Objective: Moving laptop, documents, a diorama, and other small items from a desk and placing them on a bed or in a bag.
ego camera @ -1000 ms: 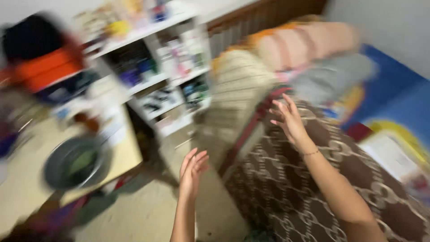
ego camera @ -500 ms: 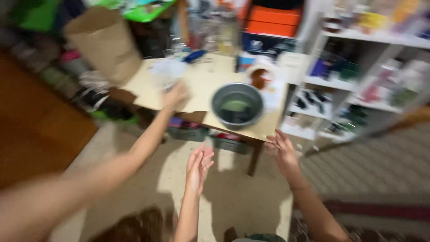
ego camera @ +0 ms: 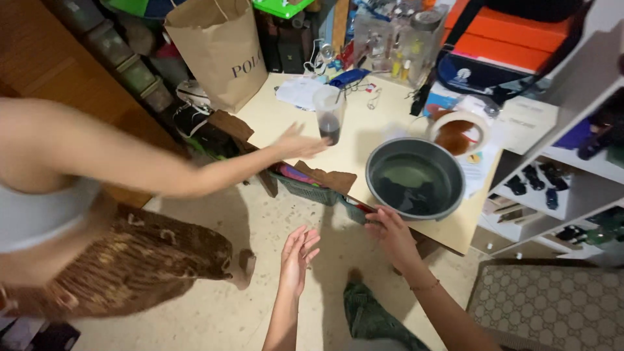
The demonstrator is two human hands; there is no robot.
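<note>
My left hand (ego camera: pixel 298 257) hangs open over the tiled floor, fingers apart and holding nothing. My right hand (ego camera: pixel 392 233) is open too, its fingertips at the front edge of the cream table (ego camera: pixel 286 117), just below a grey basin (ego camera: pixel 437 207). The basin holds greenish water and a dark cloth. Another person's hand (ego camera: pixel 296 144) reaches from the left across the table, close to a clear plastic cup (ego camera: pixel 329 115) with dark liquid in its bottom.
A brown paper bag (ego camera: pixel 218 49) stands at the table's far left corner. A tape roll (ego camera: pixel 460 130) and papers lie behind the basin. White shelves (ego camera: pixel 572 175) stand on the right, a green basket (ego camera: pixel 311 190) under the table, a patterned mat (ego camera: pixel 552 305) at bottom right.
The view has swung from the bed to the table and steadied. My right hand has come up to the table edge by the basin. The other person's hand has moved toward the cup.
</note>
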